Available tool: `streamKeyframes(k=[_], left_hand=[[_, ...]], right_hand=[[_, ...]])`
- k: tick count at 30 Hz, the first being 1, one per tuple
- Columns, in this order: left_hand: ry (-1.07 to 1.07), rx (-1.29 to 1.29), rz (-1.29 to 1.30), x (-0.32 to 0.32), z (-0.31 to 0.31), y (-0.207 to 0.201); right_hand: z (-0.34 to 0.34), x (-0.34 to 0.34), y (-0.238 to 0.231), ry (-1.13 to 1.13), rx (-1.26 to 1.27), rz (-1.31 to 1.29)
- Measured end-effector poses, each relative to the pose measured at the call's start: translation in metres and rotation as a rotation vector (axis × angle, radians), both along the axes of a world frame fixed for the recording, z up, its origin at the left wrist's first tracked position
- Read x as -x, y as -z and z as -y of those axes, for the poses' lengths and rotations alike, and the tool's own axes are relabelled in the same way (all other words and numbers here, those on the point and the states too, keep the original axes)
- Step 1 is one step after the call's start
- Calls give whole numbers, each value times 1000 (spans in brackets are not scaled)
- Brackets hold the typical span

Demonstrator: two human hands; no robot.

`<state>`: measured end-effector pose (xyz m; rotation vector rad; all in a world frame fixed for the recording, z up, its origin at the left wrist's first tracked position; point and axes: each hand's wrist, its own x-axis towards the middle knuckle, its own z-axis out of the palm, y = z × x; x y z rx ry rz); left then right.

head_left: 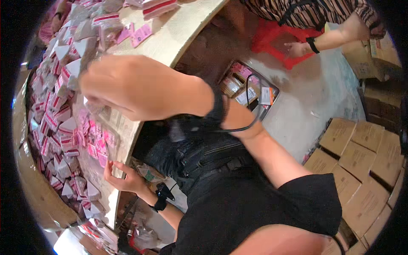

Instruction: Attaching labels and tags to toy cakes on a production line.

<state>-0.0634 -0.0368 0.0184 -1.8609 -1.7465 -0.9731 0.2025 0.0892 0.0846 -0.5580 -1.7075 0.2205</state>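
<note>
My right hand [146, 87] is raised over the table, blurred, with its fingers curled down and mostly hidden. Whether they hold anything cannot be told; a patch of clear plastic [104, 111] shows just beneath them. My left hand [125, 178] is at the table's near edge, thumb and fingers apart, fingertips close to a pink card [103, 159]. Between my hands, loose pink cards [93, 134] lie scattered on the table [121, 127]. A large heap of small white triangular packs with pink stripes [55, 114] spreads along the left side.
More pink cards [140, 35] lie farther up the table. On the floor stands an open box [272, 85] of small packages, near a red stool [293, 32]. Another person's hand [297, 49] reaches beside it. Brown cartons [357, 159] are stacked at right.
</note>
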Motion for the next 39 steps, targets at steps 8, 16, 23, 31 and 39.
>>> streamKeyframes(k=[8,16,23,31,39], left_hand=[[64,45,-133,3,-2,36],[-114,51,-528,57,22,36],[-66,74,-516,46,10,47],[-90,-34,-574,50,9,44],[-147,-326,-549,45,-16,81]], right_hand=[[83,-171,322,367,1072,-634],[141,-131,531,684,1666,-158],[152,-135,645,703,1899,-560],[99,-111,541,1003,1717,-206],[104,-146,496,1108,1323,-420]])
